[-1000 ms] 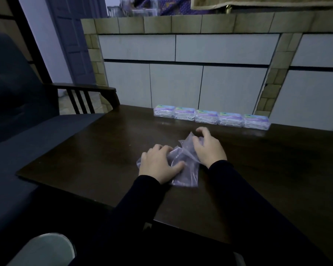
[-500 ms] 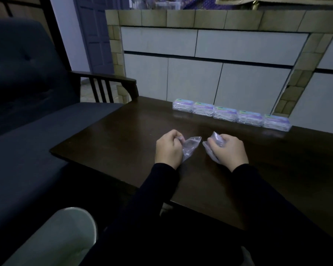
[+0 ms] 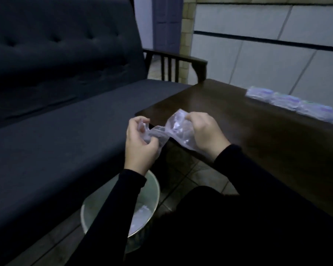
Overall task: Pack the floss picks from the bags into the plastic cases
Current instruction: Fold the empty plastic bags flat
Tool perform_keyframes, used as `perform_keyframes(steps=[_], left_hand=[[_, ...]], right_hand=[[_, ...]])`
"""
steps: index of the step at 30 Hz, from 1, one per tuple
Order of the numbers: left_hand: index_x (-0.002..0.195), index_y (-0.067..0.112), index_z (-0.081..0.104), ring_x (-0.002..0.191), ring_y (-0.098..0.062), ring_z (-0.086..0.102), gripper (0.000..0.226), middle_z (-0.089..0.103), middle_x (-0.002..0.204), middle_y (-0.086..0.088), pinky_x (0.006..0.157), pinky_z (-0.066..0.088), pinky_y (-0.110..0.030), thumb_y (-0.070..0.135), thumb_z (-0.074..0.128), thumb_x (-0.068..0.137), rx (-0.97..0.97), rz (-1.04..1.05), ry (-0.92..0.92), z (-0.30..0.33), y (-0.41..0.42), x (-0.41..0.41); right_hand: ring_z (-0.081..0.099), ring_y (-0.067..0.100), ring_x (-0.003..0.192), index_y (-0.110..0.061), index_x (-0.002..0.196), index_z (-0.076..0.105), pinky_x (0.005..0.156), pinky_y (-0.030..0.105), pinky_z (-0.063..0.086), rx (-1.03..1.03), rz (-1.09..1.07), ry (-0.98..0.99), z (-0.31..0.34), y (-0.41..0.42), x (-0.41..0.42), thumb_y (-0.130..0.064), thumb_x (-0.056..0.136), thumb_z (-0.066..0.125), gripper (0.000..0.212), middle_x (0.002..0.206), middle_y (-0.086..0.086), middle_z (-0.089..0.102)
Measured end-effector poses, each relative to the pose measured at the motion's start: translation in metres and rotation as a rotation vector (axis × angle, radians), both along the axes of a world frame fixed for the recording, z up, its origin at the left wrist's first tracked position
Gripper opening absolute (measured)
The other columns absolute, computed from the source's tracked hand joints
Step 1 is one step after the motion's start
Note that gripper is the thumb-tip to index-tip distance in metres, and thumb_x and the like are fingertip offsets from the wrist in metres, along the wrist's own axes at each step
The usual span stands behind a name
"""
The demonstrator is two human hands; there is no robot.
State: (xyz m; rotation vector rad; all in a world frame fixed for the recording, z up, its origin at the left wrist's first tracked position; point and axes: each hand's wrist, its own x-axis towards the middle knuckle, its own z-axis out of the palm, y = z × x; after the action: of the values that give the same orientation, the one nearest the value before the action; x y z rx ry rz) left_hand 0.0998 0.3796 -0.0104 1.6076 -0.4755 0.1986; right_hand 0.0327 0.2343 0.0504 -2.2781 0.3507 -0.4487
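Note:
My left hand (image 3: 139,145) and my right hand (image 3: 205,134) each grip crumpled clear plastic bags (image 3: 173,131) in the air, off the near left corner of the dark wooden table (image 3: 258,135). The plastic stretches between both hands, and I cannot tell whether it is one bag or two. A row of several closed plastic cases (image 3: 288,103) with purple labels lies along the table's far edge at the right.
A round bin (image 3: 154,192) with crumpled plastic inside stands on the tiled floor below my left forearm. A dark blue sofa (image 3: 56,112) with a wooden armrest (image 3: 181,58) fills the left. White cabinet fronts stand behind the table.
My view has swung left and down. Both hands lifted the crumpled bags off the tabletop and carried them left, past the table corner, above the bin.

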Motion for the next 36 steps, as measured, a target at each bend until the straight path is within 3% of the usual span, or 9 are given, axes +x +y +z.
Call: perform_keyframes(steps=[7, 11, 13, 16, 21, 25, 28, 30, 36], left_hand=[[0.085, 0.034, 0.066, 0.093, -0.016, 0.066, 0.017, 0.068, 0.102, -0.003, 0.089, 0.053, -0.043, 0.024, 0.068, 0.072, 0.238, 0.217, 0.250, -0.060, 0.101, 0.036], [0.074, 0.031, 0.059, 0.093, -0.010, 0.063, 0.020, 0.067, 0.101, -0.001, 0.074, 0.044, -0.016, 0.015, 0.067, 0.082, 0.479, 0.164, 0.268, -0.081, 0.120, 0.037], [0.075, 0.029, 0.057, 0.091, -0.010, 0.060, 0.019, 0.066, 0.100, 0.000, 0.068, 0.034, -0.012, 0.014, 0.065, 0.081, 0.650, 0.134, 0.261, -0.090, 0.124, 0.036], [0.098, 0.025, 0.064, 0.104, -0.015, 0.059, 0.018, 0.064, 0.113, 0.001, 0.077, 0.036, -0.017, 0.020, 0.067, 0.082, 0.831, 0.078, 0.320, -0.101, 0.132, 0.035], [0.142, 0.029, 0.043, 0.132, -0.012, 0.043, 0.068, 0.046, 0.145, 0.001, 0.104, 0.034, -0.019, 0.030, 0.071, 0.080, 1.027, -0.152, 0.457, -0.112, 0.149, 0.037], [0.145, 0.028, 0.039, 0.132, -0.009, 0.043, 0.074, 0.045, 0.146, 0.005, 0.104, 0.033, -0.017, 0.021, 0.072, 0.080, 1.001, -0.147, 0.433, -0.110, 0.153, 0.038], [0.141, 0.027, 0.045, 0.128, -0.011, 0.048, 0.070, 0.050, 0.142, 0.004, 0.103, 0.038, -0.021, 0.019, 0.074, 0.079, 0.976, -0.109, 0.401, -0.108, 0.151, 0.038], [0.140, 0.028, 0.047, 0.126, -0.012, 0.050, 0.068, 0.050, 0.142, 0.004, 0.100, 0.041, -0.022, 0.020, 0.074, 0.079, 0.986, -0.082, 0.396, -0.108, 0.149, 0.037], [0.139, 0.030, 0.048, 0.118, -0.015, 0.056, 0.067, 0.052, 0.140, 0.005, 0.099, 0.045, -0.028, 0.025, 0.076, 0.078, 1.038, -0.026, 0.398, -0.107, 0.148, 0.033]], right_hand=[[0.047, 0.021, 0.074, -0.015, 0.068, 0.039, 0.059, 0.033, 0.032, 0.169, 0.100, 0.291, -0.085, 0.084, 0.062, -0.017, 0.091, 0.049, 0.025, 0.072, 0.004, 0.048], [0.051, 0.022, 0.073, -0.011, 0.076, 0.051, 0.066, 0.032, 0.042, 0.234, 0.092, 0.401, -0.131, 0.098, 0.068, -0.022, 0.089, 0.058, 0.018, 0.074, 0.008, 0.050], [0.059, 0.023, 0.089, -0.008, 0.100, 0.064, 0.076, 0.030, 0.044, 0.194, 0.133, 0.481, -0.148, 0.101, 0.069, -0.024, 0.091, 0.060, 0.018, 0.093, 0.009, 0.062], [0.057, 0.021, 0.117, -0.012, 0.133, 0.056, 0.088, 0.022, 0.041, 0.119, 0.167, 0.558, -0.163, 0.107, 0.067, -0.027, 0.090, 0.064, 0.046, 0.131, 0.006, 0.059], [0.056, 0.022, 0.120, -0.017, 0.143, 0.045, 0.096, 0.028, 0.044, -0.151, 0.296, 0.729, -0.179, 0.113, 0.066, -0.031, 0.091, 0.064, 0.056, 0.135, 0.008, 0.056], [0.058, 0.022, 0.115, -0.023, 0.140, 0.050, 0.089, 0.027, 0.045, -0.295, 0.378, 0.744, -0.182, 0.110, 0.067, -0.033, 0.092, 0.060, 0.050, 0.133, 0.006, 0.058], [0.061, 0.017, 0.105, -0.020, 0.111, 0.068, 0.087, 0.027, 0.047, -0.264, 0.281, 0.609, -0.184, 0.104, 0.069, -0.026, 0.086, 0.069, 0.025, 0.117, 0.001, 0.065], [0.062, 0.018, 0.095, -0.021, 0.094, 0.061, 0.080, 0.027, 0.048, -0.220, 0.238, 0.547, -0.185, 0.102, 0.067, -0.020, 0.082, 0.074, 0.018, 0.104, 0.002, 0.064], [0.059, 0.016, 0.105, -0.021, 0.126, 0.053, 0.080, 0.022, 0.043, -0.164, 0.282, 0.548, -0.185, 0.100, 0.059, -0.025, 0.081, 0.076, 0.051, 0.123, 0.001, 0.058]])
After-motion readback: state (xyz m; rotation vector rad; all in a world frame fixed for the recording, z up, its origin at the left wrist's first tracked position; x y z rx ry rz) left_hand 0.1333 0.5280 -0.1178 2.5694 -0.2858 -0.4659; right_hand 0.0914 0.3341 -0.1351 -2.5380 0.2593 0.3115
